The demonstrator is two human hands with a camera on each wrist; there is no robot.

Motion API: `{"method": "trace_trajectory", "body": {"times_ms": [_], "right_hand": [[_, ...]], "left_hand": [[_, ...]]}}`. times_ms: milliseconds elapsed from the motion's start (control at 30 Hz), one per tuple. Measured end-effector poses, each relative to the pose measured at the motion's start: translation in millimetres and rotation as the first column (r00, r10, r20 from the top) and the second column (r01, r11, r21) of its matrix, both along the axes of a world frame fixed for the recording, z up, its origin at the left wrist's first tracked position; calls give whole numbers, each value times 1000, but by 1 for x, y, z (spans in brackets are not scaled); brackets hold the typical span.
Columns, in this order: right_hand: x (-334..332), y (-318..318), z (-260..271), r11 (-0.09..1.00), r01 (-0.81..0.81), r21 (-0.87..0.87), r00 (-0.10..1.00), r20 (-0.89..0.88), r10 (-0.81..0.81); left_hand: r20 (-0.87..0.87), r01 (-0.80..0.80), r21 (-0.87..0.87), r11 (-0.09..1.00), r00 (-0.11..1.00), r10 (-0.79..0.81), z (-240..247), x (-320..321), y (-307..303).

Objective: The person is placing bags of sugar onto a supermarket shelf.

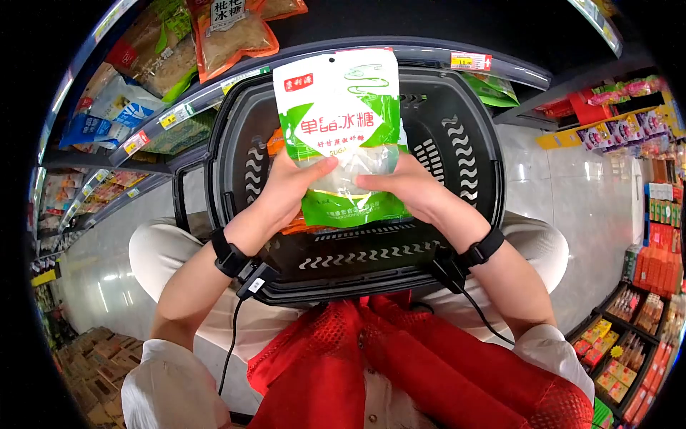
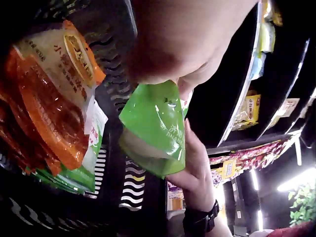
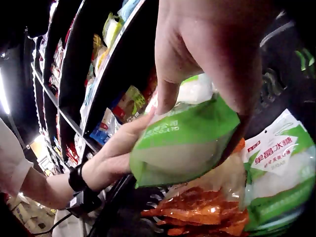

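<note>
A white and green bag of rock sugar (image 1: 339, 107), with a clear window low on its front, stands upright above a black shopping basket (image 1: 468, 207). On its left side my left hand (image 1: 286, 189) grips it, thumb across the front. My right hand (image 1: 418, 187) holds the opposite side the same way, its thumb over the window. Both hands' other fingers are hidden behind the bag. Inside the basket lie orange bags (image 2: 54, 103) and, beside them, a similar white and green sugar bag (image 3: 281, 168).
Ahead and left run shelves with price tags (image 1: 471, 61) and bagged goods, including an orange-edged bag (image 1: 232, 43). Small packets hang at the right, above boxed goods (image 1: 657, 268). The basket sits between the person's knees, over a tiled floor (image 1: 532, 161).
</note>
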State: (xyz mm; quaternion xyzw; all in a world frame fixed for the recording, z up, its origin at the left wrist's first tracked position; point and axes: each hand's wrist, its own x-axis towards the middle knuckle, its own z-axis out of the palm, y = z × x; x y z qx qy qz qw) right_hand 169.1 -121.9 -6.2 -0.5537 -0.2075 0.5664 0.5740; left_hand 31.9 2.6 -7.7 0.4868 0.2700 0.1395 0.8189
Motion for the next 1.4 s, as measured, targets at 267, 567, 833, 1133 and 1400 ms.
{"method": "trace_trajectory", "body": {"times_ms": [267,567,833,1133,1400], "right_hand": [[12,-18,-17,992,79,-101,995,75,-72],[13,-46,-37,946,59,-318,997,-25,-70],[24,-50,-47,901,46,-431,995,-59,-79],[23,-59,-44,792,99,-602,901,393,186],[36,-55,-30,850,90,-519,795,552,253]], "left_hand": [[-127,248,-100,963,957,-260,-23,1,-21],[-161,404,-364,839,860,-483,-46,-6,-42],[-211,367,-407,837,853,-477,-66,-7,-39],[-393,437,-312,844,749,-533,-56,-2,-36],[-397,345,-292,892,805,-441,-36,-1,-28]]}}
